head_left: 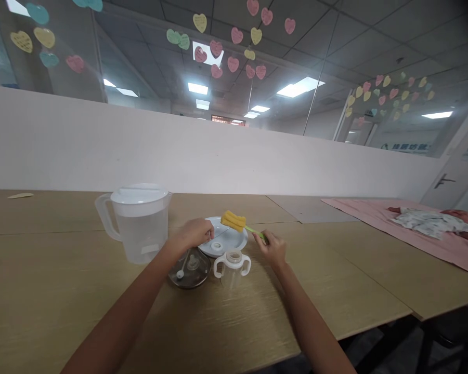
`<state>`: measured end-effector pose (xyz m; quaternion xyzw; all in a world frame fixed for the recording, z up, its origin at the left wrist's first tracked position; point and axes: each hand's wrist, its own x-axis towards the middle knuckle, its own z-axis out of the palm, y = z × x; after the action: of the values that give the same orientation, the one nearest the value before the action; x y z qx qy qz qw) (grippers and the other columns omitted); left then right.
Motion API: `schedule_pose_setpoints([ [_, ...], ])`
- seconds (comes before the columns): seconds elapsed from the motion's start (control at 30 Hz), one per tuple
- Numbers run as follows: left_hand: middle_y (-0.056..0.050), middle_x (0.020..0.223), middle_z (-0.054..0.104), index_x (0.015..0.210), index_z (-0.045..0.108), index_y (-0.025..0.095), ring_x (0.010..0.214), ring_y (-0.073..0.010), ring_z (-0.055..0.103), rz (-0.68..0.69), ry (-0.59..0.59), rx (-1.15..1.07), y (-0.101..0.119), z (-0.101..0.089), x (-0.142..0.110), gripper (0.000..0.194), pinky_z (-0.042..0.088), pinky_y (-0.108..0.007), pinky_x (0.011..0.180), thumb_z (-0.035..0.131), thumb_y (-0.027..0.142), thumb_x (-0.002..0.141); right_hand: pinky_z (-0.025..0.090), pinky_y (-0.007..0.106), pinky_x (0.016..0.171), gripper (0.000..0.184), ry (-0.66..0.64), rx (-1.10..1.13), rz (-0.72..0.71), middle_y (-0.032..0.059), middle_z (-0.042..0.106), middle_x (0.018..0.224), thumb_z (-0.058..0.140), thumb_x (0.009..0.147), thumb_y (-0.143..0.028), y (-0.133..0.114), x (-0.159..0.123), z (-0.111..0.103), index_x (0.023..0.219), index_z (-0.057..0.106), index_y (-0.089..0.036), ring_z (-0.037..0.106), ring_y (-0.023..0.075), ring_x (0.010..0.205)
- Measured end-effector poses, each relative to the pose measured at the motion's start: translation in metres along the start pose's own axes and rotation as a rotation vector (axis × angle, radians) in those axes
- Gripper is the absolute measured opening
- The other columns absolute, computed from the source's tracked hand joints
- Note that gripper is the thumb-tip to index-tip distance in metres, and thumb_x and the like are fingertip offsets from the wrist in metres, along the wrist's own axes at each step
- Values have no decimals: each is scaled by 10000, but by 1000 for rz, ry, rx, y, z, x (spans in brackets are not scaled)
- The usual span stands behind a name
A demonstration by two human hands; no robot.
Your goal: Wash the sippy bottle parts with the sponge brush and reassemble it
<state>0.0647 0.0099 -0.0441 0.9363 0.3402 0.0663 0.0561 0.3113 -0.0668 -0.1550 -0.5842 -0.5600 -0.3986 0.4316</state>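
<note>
My right hand [273,248] grips the green handle of a bottle brush [234,221], its yellow sponge head held above a white plate [239,242]. Over the plate's left side, my left hand [197,232] is closed in a pinch. A thin, pale line runs from its fingertips toward the sponge, too fine to name. On the plate lies a white bottle ring [217,246]. In front of it stands a clear baby bottle [231,276] with two white handles and no cap. Beside the bottle, a dark round dish [203,279] holds a clear teat and a white-ended straw piece.
A lidded plastic pitcher [142,228] of clear liquid stands left of my left hand. To the far right, a baby-like figure [432,222] in patterned clothing lies on a pink cloth [378,221]. A white wall [218,161] borders the table's back.
</note>
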Motion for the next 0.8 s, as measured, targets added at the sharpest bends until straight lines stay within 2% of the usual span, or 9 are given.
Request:
schedule_pose_setpoints([
  [0.17, -52, 707, 655, 670, 644, 193, 678, -165, 569, 24, 22, -68, 4, 28, 8, 170, 395, -234, 625, 484, 240, 700, 226, 205, 441, 368, 17, -18, -5, -23, 484, 447, 502, 812, -421, 1, 0, 1, 554, 510, -159, 408, 63, 411],
  [0.27, -51, 573, 608, 553, 606, 171, 583, -163, 538, 20, 13, -115, 4, 42, 13, 239, 385, -244, 568, 487, 317, 699, 228, 205, 440, 372, 23, -18, -8, -24, 478, 440, 496, 812, -427, 1, 0, 0, 551, 511, -162, 401, 64, 404],
  [0.37, -28, 480, 551, 467, 563, 162, 501, -149, 496, 6, -2, -166, -1, 50, 19, 297, 363, -250, 520, 510, 367, 676, 230, 203, 440, 375, 18, -11, -12, -27, 467, 430, 491, 815, -426, 0, 0, -1, 547, 507, -162, 396, 63, 401],
  [0.47, -23, 528, 589, 493, 595, 154, 529, -157, 520, 8, -26, -238, -6, 53, 25, 230, 368, -249, 524, 579, 348, 615, 232, 203, 442, 366, 13, -7, -9, -22, 480, 440, 506, 808, -424, -1, 0, -1, 554, 514, -160, 407, 66, 410],
  [0.6, -47, 730, 665, 650, 660, 143, 702, -186, 575, 51, -7, -349, -7, 46, 31, 167, 406, -252, 628, 600, 291, 602, 229, 200, 440, 373, 26, -5, 22, -23, 472, 437, 513, 803, -426, 0, -1, -1, 547, 512, -155, 391, 61, 405],
  [0.73, -68, 942, 651, 896, 637, 134, 827, -174, 578, 93, 64, -463, -5, 23, 26, 331, 424, -257, 729, 483, 379, 735, 245, 191, 446, 371, 71, 31, 41, -36, 435, 423, 503, 815, -414, 2, -2, 0, 551, 519, -153, 373, 55, 400],
  [0.8, -69, 1013, 629, 986, 600, 137, 851, -160, 579, 144, 60, -570, -2, 7, 18, 387, 438, -249, 740, 446, 417, 769, 243, 190, 445, 385, 69, 26, 39, -39, 427, 420, 494, 820, -419, 3, -3, 2, 540, 512, -155, 359, 54, 398],
])
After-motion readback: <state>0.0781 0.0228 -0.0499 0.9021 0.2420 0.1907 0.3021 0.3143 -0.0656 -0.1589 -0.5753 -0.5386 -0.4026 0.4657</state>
